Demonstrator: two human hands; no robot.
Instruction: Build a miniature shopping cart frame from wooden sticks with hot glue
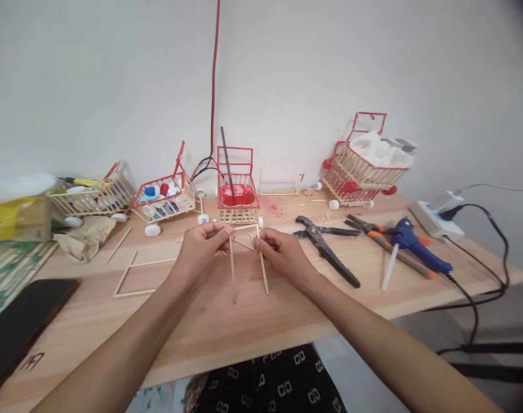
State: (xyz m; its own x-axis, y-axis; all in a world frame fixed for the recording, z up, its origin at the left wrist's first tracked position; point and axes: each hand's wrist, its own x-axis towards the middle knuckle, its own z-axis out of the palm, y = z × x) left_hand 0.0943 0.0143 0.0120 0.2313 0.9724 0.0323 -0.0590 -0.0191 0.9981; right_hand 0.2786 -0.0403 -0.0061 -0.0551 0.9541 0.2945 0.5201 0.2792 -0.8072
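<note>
A three-sided frame of thin wooden sticks point(232, 269) is held above the middle of the table, its two long sides pointing toward me. My left hand point(205, 246) pinches its left corner between thumb and fingers. At the right corner, my right hand point(281, 249) has its fingers closed on the other long stick. Just beyond the hands stands a small stick cart with red edges point(239, 213), holding a red container point(236, 195) and a dark rod point(227, 166). Another stick frame point(136, 293) lies flat left of my left forearm.
More stick carts point(166, 212) line the wall. Black cutters point(330, 252), orange-handled pliers point(399, 255), a blue glue gun point(420, 246) and a power strip point(440, 221) with cables are at the right. A dark phone point(24, 327) and stick bundles point(11, 275) lie left.
</note>
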